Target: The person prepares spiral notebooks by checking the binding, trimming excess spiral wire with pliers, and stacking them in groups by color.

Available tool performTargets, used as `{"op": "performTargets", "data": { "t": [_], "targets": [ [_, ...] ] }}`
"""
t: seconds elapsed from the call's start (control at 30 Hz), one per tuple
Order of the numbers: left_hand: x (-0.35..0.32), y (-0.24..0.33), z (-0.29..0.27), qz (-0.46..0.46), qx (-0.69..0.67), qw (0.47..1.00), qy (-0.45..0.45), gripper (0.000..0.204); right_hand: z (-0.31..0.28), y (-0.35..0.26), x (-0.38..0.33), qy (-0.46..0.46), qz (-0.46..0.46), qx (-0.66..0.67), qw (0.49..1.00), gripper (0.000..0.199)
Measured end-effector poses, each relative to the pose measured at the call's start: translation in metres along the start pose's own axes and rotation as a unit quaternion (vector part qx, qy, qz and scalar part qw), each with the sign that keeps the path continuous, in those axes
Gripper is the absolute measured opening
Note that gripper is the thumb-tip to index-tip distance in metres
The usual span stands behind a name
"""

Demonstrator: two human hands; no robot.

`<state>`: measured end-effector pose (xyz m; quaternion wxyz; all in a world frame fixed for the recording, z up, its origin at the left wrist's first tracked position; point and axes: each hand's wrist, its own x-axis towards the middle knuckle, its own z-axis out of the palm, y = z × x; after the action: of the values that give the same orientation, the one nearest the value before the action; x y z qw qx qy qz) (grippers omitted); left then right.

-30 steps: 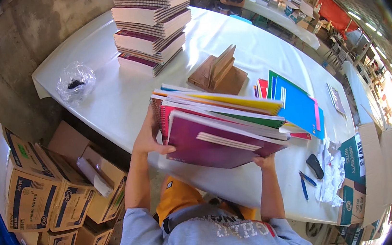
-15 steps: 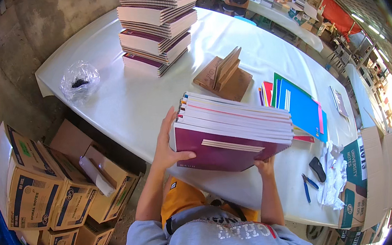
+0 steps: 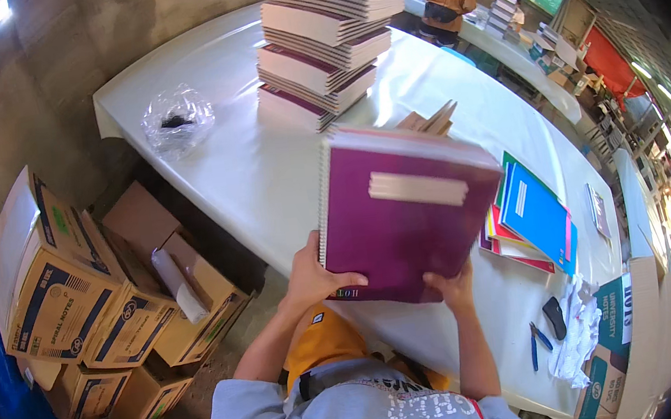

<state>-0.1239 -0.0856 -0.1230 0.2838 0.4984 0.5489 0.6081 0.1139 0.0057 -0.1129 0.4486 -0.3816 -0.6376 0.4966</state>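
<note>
Both hands grip a thick bundle of spiral-bound notebooks (image 3: 403,218), glossy purple cover facing up, tilted above the near edge of the white tabletop (image 3: 248,170). The left hand (image 3: 310,278) closes its fingers round the wire-bound corner; the right hand (image 3: 452,289) clasps the lower edge (thumb hidden). Behind stands a tall notebook stack (image 3: 325,45); cardboard boxes (image 3: 73,305) crowd the floor.

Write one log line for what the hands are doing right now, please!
left hand: grips spiral edge of purple notebook bundle | right hand: supports its lower edge | bundle: tilted up above white table | behind: tall notebook stack
</note>
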Motion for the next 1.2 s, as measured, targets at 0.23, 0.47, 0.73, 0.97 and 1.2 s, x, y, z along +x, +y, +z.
{"op": "performTargets", "data": {
  "t": [0.23,0.47,0.73,0.97,1.2],
  "targets": [
    [-0.016,-0.014,-0.063,-0.131,0.027,0.974,0.185,0.077,0.091,-0.025,0.108,-0.241,0.11,0.04,0.963,0.071],
    [-0.011,-0.032,-0.094,-0.299,-0.18,0.918,0.187,0.06,0.174,0.007,0.187,-0.405,0.197,-0.06,0.891,0.054],
    [0.053,-0.049,-0.133,-0.298,-0.187,0.929,0.118,0.046,0.229,0.013,0.282,-0.413,0.156,-0.188,0.877,0.049],
    [0.084,-0.069,-0.132,-0.306,-0.312,0.893,0.107,0.035,0.252,0.024,0.319,-0.409,0.024,-0.298,0.862,0.057],
    [0.093,-0.086,-0.137,-0.32,-0.29,0.888,0.159,0.032,0.276,0.004,0.286,-0.204,-0.104,-0.549,0.803,0.048]
  ]
}}
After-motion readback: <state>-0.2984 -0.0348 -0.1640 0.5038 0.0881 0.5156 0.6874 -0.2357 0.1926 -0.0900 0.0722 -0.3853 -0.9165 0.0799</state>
